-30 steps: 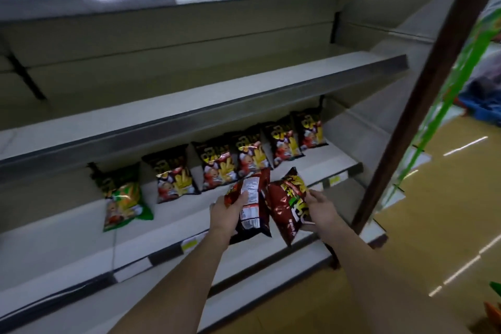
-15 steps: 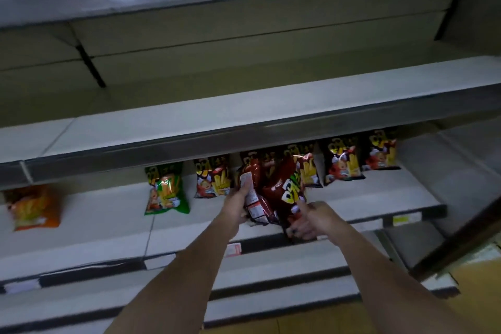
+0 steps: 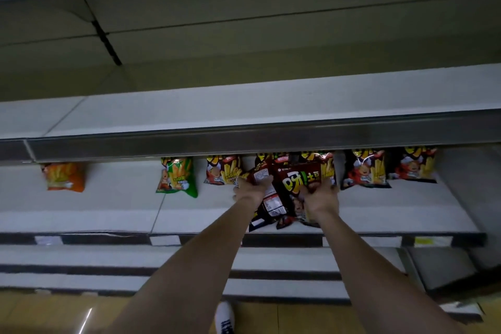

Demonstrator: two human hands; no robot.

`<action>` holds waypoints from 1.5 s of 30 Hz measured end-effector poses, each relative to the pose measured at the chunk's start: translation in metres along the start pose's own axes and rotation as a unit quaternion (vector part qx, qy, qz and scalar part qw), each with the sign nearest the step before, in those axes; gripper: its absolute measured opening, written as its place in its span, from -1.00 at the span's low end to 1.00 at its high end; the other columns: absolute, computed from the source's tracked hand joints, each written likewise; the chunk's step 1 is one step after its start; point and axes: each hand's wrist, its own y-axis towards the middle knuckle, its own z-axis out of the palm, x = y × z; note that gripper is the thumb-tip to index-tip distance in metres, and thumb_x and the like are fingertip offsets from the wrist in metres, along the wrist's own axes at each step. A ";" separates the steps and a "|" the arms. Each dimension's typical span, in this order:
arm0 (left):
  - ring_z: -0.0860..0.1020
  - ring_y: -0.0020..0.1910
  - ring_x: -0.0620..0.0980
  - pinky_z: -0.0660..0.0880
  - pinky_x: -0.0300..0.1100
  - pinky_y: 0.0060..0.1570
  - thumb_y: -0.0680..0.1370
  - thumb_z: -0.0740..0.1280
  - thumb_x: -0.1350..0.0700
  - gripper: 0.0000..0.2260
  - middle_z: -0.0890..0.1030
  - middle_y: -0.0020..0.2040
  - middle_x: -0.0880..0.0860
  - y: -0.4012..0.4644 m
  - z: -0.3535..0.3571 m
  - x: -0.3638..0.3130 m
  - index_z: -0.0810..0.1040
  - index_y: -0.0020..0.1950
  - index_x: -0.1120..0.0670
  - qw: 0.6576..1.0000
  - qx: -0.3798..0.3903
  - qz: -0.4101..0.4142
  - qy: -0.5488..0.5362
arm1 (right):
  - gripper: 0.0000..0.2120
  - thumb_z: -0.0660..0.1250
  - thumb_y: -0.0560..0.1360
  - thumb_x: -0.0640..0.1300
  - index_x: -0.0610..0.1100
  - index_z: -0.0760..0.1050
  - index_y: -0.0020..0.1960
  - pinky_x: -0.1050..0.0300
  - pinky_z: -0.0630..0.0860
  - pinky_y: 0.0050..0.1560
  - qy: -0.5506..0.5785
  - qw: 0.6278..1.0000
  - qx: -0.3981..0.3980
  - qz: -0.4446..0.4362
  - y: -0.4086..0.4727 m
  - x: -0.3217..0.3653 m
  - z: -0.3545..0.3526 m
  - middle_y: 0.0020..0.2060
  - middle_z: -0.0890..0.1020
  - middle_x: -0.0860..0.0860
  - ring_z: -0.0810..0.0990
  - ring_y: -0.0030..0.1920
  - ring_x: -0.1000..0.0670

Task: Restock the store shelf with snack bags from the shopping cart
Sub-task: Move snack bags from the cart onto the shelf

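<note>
White store shelf point(image 3: 379, 206) w/ dark front edge strip, price tags along it. On it, far side, a row of snack bags standing upright: orange bag point(image 3: 64, 177) far left, well apart from green bag point(image 3: 177, 177); just right of that a dark red bag point(image 3: 222, 169), then two more dark red bags at right point(image 3: 364, 171) and point(image 3: 414, 164). Mid-row, two dark bags point(image 3: 295, 192) near the front, lower ends on the shelf. Shelf above point(image 3: 244, 106) hides the bag tops. Lower shelves point(image 3: 81, 255) nearer, then floor point(image 3: 40, 312).
</note>
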 end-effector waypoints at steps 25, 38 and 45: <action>0.55 0.17 0.20 0.55 0.05 0.11 0.49 0.43 0.22 -0.55 0.58 0.11 0.17 0.060 -0.102 0.030 0.38 0.33 0.16 0.992 0.091 0.036 -0.085 | -0.38 0.46 0.45 0.21 -0.05 0.35 0.36 -0.09 0.63 0.09 0.078 0.991 0.109 0.009 0.031 0.026 0.055 0.19 0.60 -0.05 0.65 0.05 -0.15; 0.34 0.48 0.20 0.40 0.17 0.39 0.41 0.60 0.08 -0.09 0.35 0.50 0.14 0.078 -0.104 0.035 0.07 0.56 0.02 0.991 -0.017 0.087 -0.102 | -0.47 0.40 0.54 0.16 -0.06 0.26 0.32 0.02 0.65 -0.17 0.072 0.991 0.106 0.039 0.022 0.030 0.064 0.09 0.61 -0.09 0.69 -0.35 -0.07; 0.32 0.49 0.22 0.37 0.16 0.42 0.39 0.59 -0.08 -0.02 0.31 0.52 0.19 0.083 -0.102 0.043 0.04 0.61 0.07 0.990 -0.043 0.126 -0.051 | -0.46 0.39 0.50 0.23 -0.07 0.30 0.26 -0.12 0.68 -0.06 0.028 0.996 0.072 0.038 0.032 0.036 0.078 0.04 0.66 -0.15 0.72 -0.18 -0.17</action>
